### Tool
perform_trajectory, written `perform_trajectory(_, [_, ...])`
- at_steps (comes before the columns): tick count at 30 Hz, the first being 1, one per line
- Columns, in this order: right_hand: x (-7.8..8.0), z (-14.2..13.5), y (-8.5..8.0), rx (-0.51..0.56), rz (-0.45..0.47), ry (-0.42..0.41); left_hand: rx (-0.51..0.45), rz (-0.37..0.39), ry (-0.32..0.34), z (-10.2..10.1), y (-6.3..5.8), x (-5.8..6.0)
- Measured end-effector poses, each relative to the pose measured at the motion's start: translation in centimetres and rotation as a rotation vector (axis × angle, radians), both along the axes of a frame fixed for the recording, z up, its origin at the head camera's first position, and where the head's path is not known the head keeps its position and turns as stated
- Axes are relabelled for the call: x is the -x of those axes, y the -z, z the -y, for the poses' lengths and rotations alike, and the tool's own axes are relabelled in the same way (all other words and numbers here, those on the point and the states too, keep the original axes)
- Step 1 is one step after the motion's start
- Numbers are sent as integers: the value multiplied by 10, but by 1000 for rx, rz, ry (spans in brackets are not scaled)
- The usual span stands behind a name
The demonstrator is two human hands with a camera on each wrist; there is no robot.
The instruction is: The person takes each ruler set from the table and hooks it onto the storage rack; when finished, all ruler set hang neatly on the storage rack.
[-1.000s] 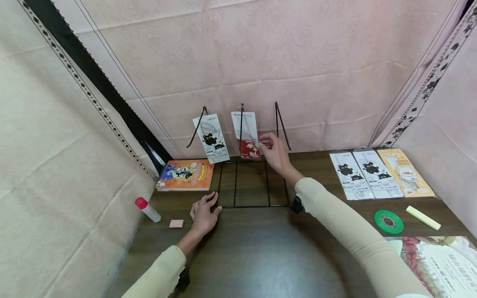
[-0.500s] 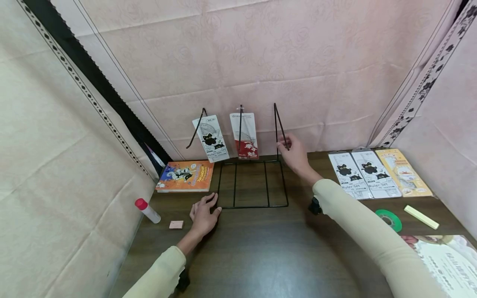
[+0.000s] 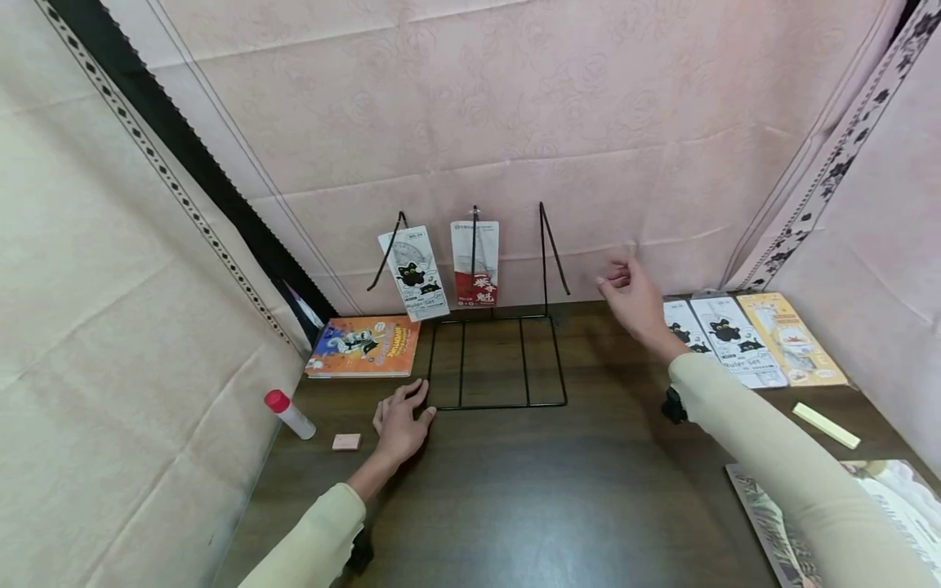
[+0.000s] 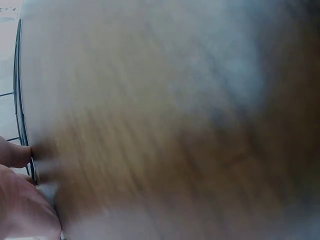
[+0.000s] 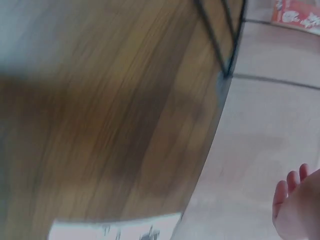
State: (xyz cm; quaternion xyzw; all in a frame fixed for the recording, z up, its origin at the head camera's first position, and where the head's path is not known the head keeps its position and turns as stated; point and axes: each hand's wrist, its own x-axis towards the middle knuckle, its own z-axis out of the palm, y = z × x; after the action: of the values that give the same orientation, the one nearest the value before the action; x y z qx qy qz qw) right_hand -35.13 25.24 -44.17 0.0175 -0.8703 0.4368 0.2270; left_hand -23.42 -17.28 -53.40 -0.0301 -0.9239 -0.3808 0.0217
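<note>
A black wire display rack (image 3: 497, 407) stands on the brown table with three upright hooks. On its left hook hangs a white ruler set pack (image 3: 417, 273) with a black cat on it, tilted. The middle hook carries a white and red pack (image 3: 474, 269). Nothing hangs from the right hook (image 3: 553, 249). My left hand (image 3: 400, 425) holds the rack's front left corner between thumb and fingers, which are partly seen at the wire in the left wrist view. To the right of the rack, my right hand (image 3: 635, 302) is in the air with loosely curled fingers, holding nothing.
At the back right lie ruler set packs (image 3: 738, 347) and a yellow pack (image 3: 794, 339). A pale yellow strip (image 3: 827, 425) and a printed sheet (image 3: 893, 506) lie nearer. On the left are an orange book (image 3: 363, 347), a glue stick (image 3: 290, 414) and a pink eraser (image 3: 347, 442).
My right hand has left the red and white pack, passed the right hook and moved right towards the flat packs. Its arm now covers the green tape roll. My left hand has stayed put.
</note>
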Motion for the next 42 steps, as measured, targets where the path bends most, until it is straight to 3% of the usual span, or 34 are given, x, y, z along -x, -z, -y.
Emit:
perform_trajectory(4, [-7, -26, 1, -124, 60, 12, 0, -6, 9, -3, 1, -1])
perform_trajectory(14, [-20, -74, 8, -279, 137, 53, 8, -12, -5, 1, 3, -1])
perform_trajectory(22, [-25, -125, 21, -520, 199, 10, -10, -2, 3, 1, 1, -3])
perform_trajectory(30, [-24, -150, 29, -530, 447, -128, -2, 6, 2, 3, -1, -1])
perform_trajectory(35, [-18, -153, 33, -477, 526, -226, 9, 2, -6, 4, -1, -1])
perform_trajectory(42, [-15, -158, 36, -483, 595, -253, 18, 2, -3, 2, -2, -1])
